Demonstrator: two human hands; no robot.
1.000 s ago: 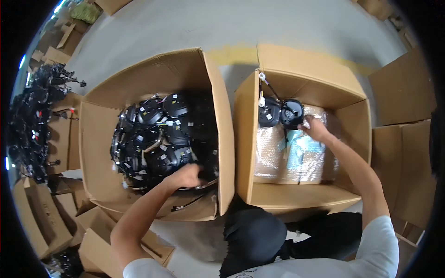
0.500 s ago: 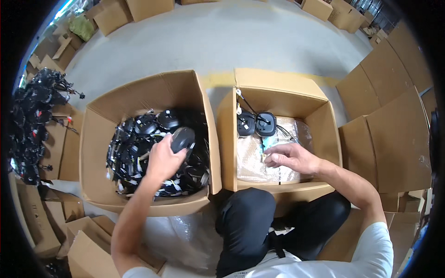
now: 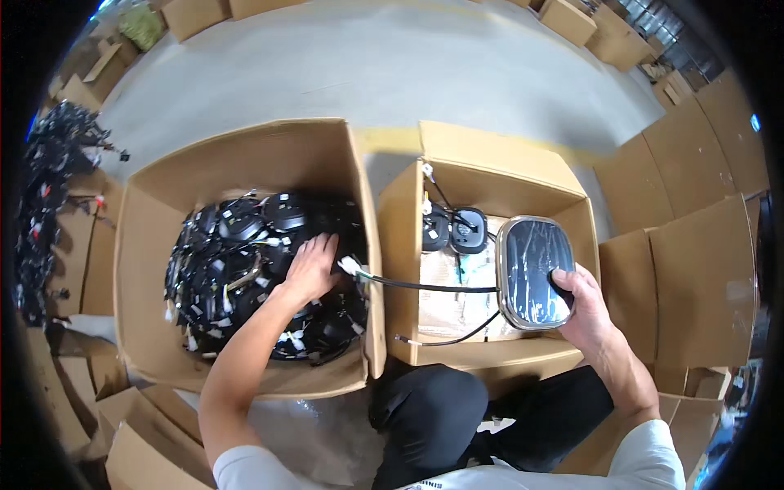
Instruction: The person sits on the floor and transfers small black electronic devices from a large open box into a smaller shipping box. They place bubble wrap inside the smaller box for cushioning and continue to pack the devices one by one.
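My right hand (image 3: 581, 310) grips a flat rounded black pad with a metallic rim (image 3: 535, 272), held tilted over the right cardboard box (image 3: 482, 167). A black cable (image 3: 429, 286) runs from the pad across the box wall to a white plug near my left hand. My left hand (image 3: 310, 268) rests palm down on the heap of black corded parts (image 3: 237, 269) in the left cardboard box (image 3: 155, 245). Two round black parts (image 3: 453, 230) lie at the back of the right box on paper-wrapped packs (image 3: 453, 306).
More cardboard boxes (image 3: 702, 269) stand to the right and at the lower left (image 3: 73, 408). A pile of black cabled parts (image 3: 49, 188) lies on the floor at far left. Grey concrete floor (image 3: 392, 73) stretches beyond the boxes. My black-trousered knee (image 3: 433, 408) is below.
My right hand has lifted the black pad up at the right box's right side. My left hand has let go of a round black part and now lies on the heap by the cable plug.
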